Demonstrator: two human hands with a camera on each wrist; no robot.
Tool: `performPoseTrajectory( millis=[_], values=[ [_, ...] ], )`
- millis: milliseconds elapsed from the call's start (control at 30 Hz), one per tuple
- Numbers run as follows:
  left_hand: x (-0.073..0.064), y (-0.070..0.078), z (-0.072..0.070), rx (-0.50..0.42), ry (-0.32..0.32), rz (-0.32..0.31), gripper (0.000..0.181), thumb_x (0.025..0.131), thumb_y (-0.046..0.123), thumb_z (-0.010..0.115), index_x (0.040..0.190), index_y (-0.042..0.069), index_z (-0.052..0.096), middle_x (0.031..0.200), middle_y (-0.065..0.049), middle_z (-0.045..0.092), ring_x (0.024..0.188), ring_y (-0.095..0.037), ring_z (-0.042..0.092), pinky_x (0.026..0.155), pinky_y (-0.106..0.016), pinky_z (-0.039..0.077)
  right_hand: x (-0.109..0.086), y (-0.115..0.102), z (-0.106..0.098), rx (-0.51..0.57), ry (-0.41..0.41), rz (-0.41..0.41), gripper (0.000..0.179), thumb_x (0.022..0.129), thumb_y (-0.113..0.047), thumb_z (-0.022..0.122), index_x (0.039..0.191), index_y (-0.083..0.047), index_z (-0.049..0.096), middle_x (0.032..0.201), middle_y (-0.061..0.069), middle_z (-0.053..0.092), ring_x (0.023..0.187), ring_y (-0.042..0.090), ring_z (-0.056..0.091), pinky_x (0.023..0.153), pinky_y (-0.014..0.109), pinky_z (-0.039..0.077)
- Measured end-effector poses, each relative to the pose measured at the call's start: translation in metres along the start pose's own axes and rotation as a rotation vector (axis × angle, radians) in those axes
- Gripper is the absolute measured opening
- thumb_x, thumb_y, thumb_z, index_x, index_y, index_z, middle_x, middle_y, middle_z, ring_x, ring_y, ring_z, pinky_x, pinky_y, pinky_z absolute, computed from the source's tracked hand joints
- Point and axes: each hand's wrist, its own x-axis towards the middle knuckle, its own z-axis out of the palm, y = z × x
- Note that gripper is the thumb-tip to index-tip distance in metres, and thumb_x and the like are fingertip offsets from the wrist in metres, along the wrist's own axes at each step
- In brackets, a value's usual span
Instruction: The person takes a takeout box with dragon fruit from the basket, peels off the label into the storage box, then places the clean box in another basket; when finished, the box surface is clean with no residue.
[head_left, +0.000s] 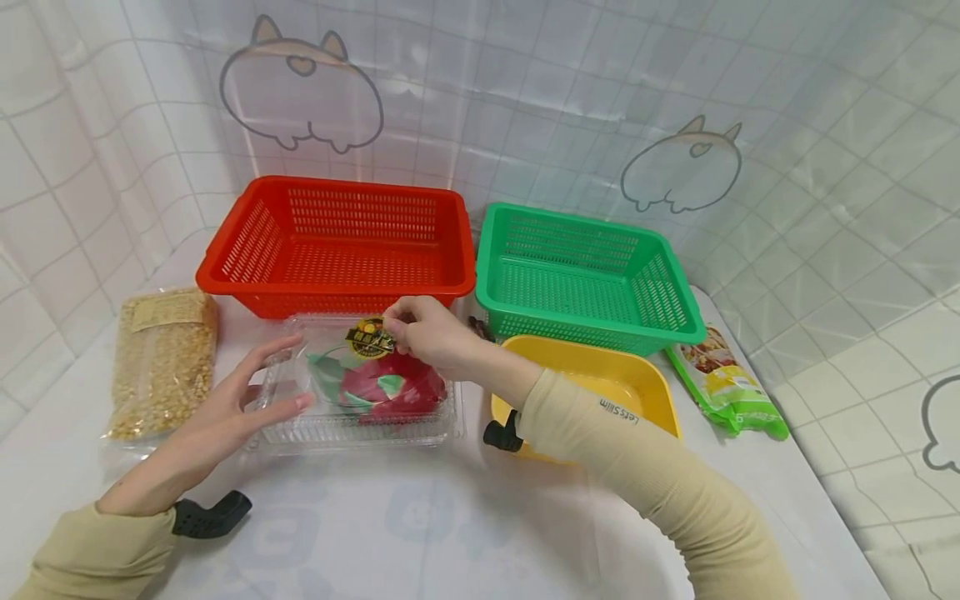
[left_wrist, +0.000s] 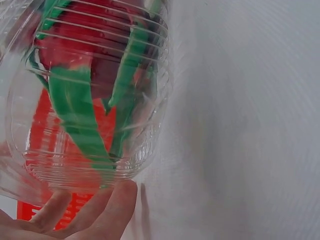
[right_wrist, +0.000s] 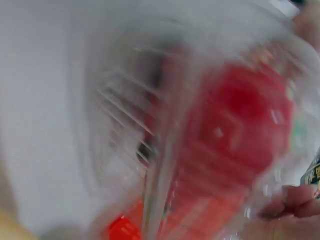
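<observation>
A clear plastic clamshell box (head_left: 300, 433) lies on the table in the head view. Inside it is a dragon fruit (head_left: 408, 387), red with green scales. My right hand (head_left: 431, 333) pinches the right edge of a black-and-gold label (head_left: 366, 340) over the lid; how much of the label sticks to the plastic, I cannot tell. The left hand (head_left: 232, 400) has its fingers spread at the box's left end. In the left wrist view, fairly straight fingers (left_wrist: 117, 207) touch the box's end. The right wrist view is blurred, with the label (right_wrist: 313, 176) at its right edge.
Behind the box stands a red basket (head_left: 337, 289), with a green basket (head_left: 585, 333) to its right. A yellow bin (head_left: 660, 387) sits partly under the right forearm. A bag of corn kernels (head_left: 161, 367) lies at left, a green food packet (head_left: 723, 379) at far right.
</observation>
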Motion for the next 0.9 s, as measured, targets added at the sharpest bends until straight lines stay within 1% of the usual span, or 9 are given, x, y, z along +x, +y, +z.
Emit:
performPoseTrajectory(
  millis=[67, 100, 200, 267, 400, 633, 700, 833, 900],
  values=[
    [0.0000, 0.0000, 0.0000, 0.004, 0.001, -0.003, 0.078, 0.096, 0.028, 0.065, 0.159, 0.033, 0.018, 0.160, -0.018, 0.019, 0.142, -0.045, 0.015, 0.103, -0.075, 0.021, 0.0000, 0.0003, -0.0035, 0.065, 0.005, 0.008, 0.012, 0.103, -0.010, 0.052, 0.110, -0.001, 0.056, 0.091, 0.006, 0.050, 0.077, 0.017, 0.047, 0.067, 0.022, 0.043],
    [-0.0001, 0.0000, 0.0000, 0.006, 0.001, -0.005, 0.079, 0.096, 0.029, 0.065, 0.159, 0.033, 0.018, 0.160, -0.018, 0.019, 0.142, -0.044, 0.015, 0.103, -0.075, 0.021, -0.0008, 0.0003, -0.0048, 0.065, 0.001, 0.007, 0.012, 0.103, -0.010, 0.053, 0.110, -0.001, 0.056, 0.092, 0.006, 0.050, 0.078, 0.018, 0.047, 0.068, 0.022, 0.044],
    [-0.0002, -0.0001, 0.0001, 0.020, 0.002, -0.012, 0.080, 0.096, 0.030, 0.066, 0.159, 0.034, 0.017, 0.160, -0.018, 0.019, 0.142, -0.044, 0.015, 0.103, -0.075, 0.022, -0.0039, 0.0005, -0.0068, -0.012, -0.017, -0.013, 0.013, 0.102, -0.012, 0.056, 0.111, -0.002, 0.059, 0.095, 0.006, 0.055, 0.081, 0.018, 0.052, 0.070, 0.022, 0.048],
    [-0.0001, -0.0001, 0.0002, 0.026, 0.002, -0.013, 0.080, 0.096, 0.031, 0.066, 0.159, 0.034, 0.017, 0.160, -0.018, 0.019, 0.142, -0.044, 0.014, 0.103, -0.076, 0.022, -0.0054, 0.0007, -0.0070, -0.047, -0.024, -0.031, 0.013, 0.101, -0.011, 0.057, 0.110, -0.003, 0.060, 0.097, 0.006, 0.057, 0.083, 0.019, 0.054, 0.071, 0.022, 0.049],
    [0.0002, -0.0001, 0.0004, 0.033, 0.001, -0.021, 0.080, 0.096, 0.032, 0.065, 0.159, 0.035, 0.016, 0.161, -0.018, 0.018, 0.142, -0.044, 0.014, 0.102, -0.076, 0.023, -0.0058, 0.0025, -0.0071, -0.064, -0.024, -0.051, 0.010, 0.101, -0.009, 0.057, 0.108, -0.004, 0.062, 0.100, 0.006, 0.059, 0.084, 0.019, 0.055, 0.073, 0.022, 0.051],
    [0.0006, 0.0007, 0.0011, 0.032, 0.006, -0.022, 0.080, 0.096, 0.032, 0.066, 0.159, 0.034, 0.017, 0.161, -0.018, 0.018, 0.142, -0.045, 0.014, 0.103, -0.076, 0.022, -0.0065, 0.0038, -0.0045, -0.136, -0.002, -0.083, 0.008, 0.099, -0.015, 0.061, 0.106, -0.010, 0.062, 0.093, 0.005, 0.061, 0.076, 0.019, 0.057, 0.063, 0.023, 0.050],
    [0.0004, 0.0009, 0.0014, 0.031, 0.006, -0.024, 0.080, 0.096, 0.032, 0.066, 0.159, 0.034, 0.016, 0.161, -0.019, 0.017, 0.142, -0.047, 0.014, 0.102, -0.076, 0.023, -0.0074, 0.0035, -0.0039, -0.139, -0.002, -0.089, 0.008, 0.099, -0.015, 0.061, 0.106, -0.011, 0.062, 0.092, 0.006, 0.062, 0.075, 0.020, 0.060, 0.064, 0.024, 0.052],
    [-0.0006, 0.0011, 0.0015, 0.023, 0.008, -0.023, 0.080, 0.096, 0.032, 0.065, 0.159, 0.035, 0.017, 0.161, -0.018, 0.017, 0.142, -0.046, 0.014, 0.102, -0.075, 0.024, -0.0078, 0.0039, -0.0037, -0.122, -0.013, -0.095, 0.020, 0.098, -0.014, 0.063, 0.117, -0.011, 0.059, 0.090, 0.009, 0.065, 0.077, 0.023, 0.065, 0.068, 0.026, 0.055],
    [-0.0011, 0.0011, 0.0014, 0.021, 0.009, -0.020, 0.079, 0.096, 0.032, 0.065, 0.159, 0.036, 0.017, 0.161, -0.018, 0.017, 0.142, -0.046, 0.015, 0.102, -0.075, 0.024, -0.0074, 0.0043, -0.0039, -0.108, -0.027, -0.105, 0.021, 0.098, -0.012, 0.064, 0.117, -0.010, 0.057, 0.088, 0.010, 0.065, 0.078, 0.023, 0.066, 0.070, 0.026, 0.056]
  ],
)
